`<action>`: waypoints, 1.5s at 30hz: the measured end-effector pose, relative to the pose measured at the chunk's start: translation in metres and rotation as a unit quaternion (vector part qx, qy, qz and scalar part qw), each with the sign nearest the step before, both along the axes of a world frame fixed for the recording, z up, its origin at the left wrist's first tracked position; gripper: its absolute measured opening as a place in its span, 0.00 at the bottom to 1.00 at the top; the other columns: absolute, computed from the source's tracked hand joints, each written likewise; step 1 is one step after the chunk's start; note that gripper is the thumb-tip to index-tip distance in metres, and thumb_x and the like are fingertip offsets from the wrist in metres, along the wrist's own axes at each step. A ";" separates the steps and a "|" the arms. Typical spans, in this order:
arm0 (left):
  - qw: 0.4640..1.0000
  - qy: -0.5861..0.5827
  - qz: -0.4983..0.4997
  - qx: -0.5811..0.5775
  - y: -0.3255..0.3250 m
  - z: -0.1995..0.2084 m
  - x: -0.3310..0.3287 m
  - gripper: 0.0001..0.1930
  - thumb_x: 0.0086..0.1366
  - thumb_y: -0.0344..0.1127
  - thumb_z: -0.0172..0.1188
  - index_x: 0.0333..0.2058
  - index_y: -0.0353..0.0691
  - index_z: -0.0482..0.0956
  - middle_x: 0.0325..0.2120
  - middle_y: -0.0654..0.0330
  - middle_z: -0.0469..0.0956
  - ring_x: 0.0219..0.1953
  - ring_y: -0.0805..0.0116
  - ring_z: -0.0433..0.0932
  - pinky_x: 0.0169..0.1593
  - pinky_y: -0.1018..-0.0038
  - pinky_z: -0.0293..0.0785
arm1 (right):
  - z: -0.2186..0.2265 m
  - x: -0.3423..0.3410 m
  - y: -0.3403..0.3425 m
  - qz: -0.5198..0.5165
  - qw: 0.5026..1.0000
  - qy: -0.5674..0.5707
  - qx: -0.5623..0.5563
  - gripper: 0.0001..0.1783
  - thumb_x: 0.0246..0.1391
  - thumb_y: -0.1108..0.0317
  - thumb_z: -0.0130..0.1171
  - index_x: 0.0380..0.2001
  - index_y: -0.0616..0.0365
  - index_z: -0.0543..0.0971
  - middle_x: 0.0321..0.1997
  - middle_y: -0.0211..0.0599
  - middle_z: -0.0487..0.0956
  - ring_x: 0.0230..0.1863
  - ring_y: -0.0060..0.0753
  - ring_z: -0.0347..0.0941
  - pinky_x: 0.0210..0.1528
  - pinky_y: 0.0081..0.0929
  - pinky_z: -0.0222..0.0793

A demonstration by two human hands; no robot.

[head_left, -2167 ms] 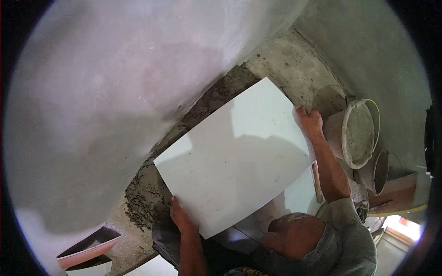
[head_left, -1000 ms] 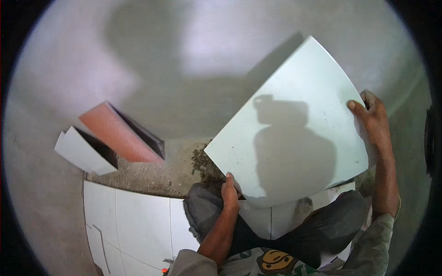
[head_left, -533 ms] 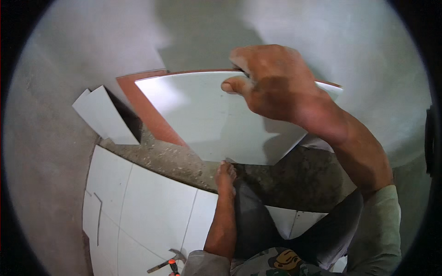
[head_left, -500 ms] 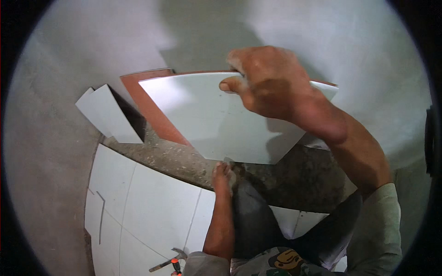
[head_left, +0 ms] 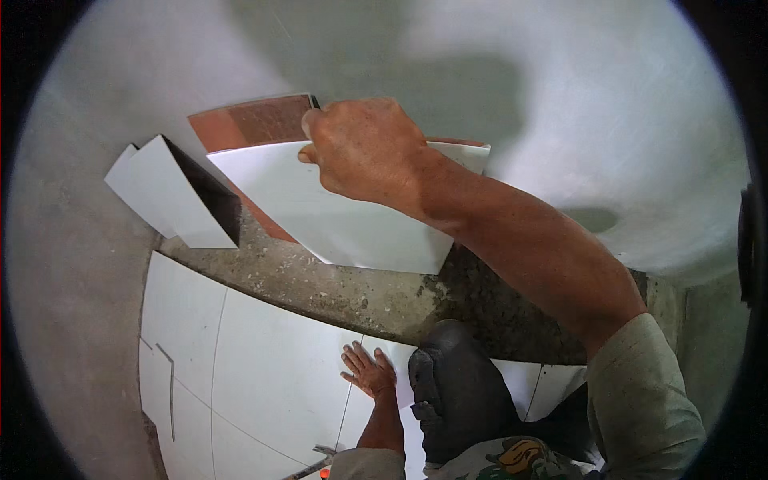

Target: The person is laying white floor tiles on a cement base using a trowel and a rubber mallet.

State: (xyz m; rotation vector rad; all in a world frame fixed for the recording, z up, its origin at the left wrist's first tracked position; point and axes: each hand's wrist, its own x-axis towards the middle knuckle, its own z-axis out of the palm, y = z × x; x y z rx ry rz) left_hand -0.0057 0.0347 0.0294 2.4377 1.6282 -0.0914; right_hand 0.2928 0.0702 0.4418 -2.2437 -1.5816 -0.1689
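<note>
While the right hand grips, the left hand braces: a white tile held up near the wall

As seen from above, the right hand (head_left: pixel 364 152) pinches the upper edge of a large white tile (head_left: pixel 352 228), thumb on the glazed face and fingers hooked over behind. The left hand (head_left: pixel 370 370) lies palm down with fingers spread on the laid floor tiles (head_left: pixel 272 320), beside a joint. The white tile stands steeply in front of a reddish-backed tile (head_left: pixel 268 120) near the grey wall (head_left: pixel 592 144); its lower edge lies over the bare concrete strip (head_left: pixel 344 296), and whether it bears on the concrete or on the reddish-backed tile cannot be told. To its left lean cut white tile pieces (head_left: pixel 172 192); to its right spreads a dark mortar patch (head_left: pixel 520 336). A claw hammer (head_left: pixel 322 452) lies partly in view near the left sleeve.

Possible faults: since a single pinch near the top appears to steady the white tile, a slackened thumb could let it slide or tip. If its lower edge met the rough concrete at one corner, that corner might chip. Should it knock the reddish-backed tile, either edge could be damaged. Dust beneath the left palm, if present, might cost the person their support.
</note>
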 end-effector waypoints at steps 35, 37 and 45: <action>0.999 0.017 0.035 0.008 -0.002 0.008 0.010 0.31 0.65 0.51 0.42 0.64 0.50 0.50 0.67 0.61 0.42 0.68 0.62 0.40 0.66 0.51 0.33 | -0.041 0.042 0.006 -0.066 0.996 -0.055 0.035 0.19 0.58 0.65 0.48 0.46 0.69 0.68 0.48 0.55 0.67 0.51 0.49 0.63 0.57 0.43 0.59; 0.999 0.025 0.039 -0.005 -0.003 0.011 0.012 0.31 0.65 0.51 0.42 0.64 0.50 0.49 0.67 0.62 0.42 0.68 0.62 0.39 0.66 0.51 0.33 | -0.051 0.044 -0.002 -0.057 0.989 -0.092 0.098 0.19 0.57 0.65 0.49 0.47 0.69 0.68 0.49 0.52 0.67 0.54 0.47 0.61 0.59 0.46 0.54; 0.992 0.116 0.042 0.016 -0.005 0.004 0.020 0.30 0.66 0.49 0.43 0.64 0.53 0.49 0.67 0.65 0.40 0.68 0.66 0.40 0.66 0.54 0.37 | -0.071 0.039 -0.197 -0.007 0.992 0.122 -0.016 0.22 0.51 0.57 0.59 0.12 0.60 0.69 0.14 0.39 0.67 0.17 0.39 0.65 0.21 0.37 0.59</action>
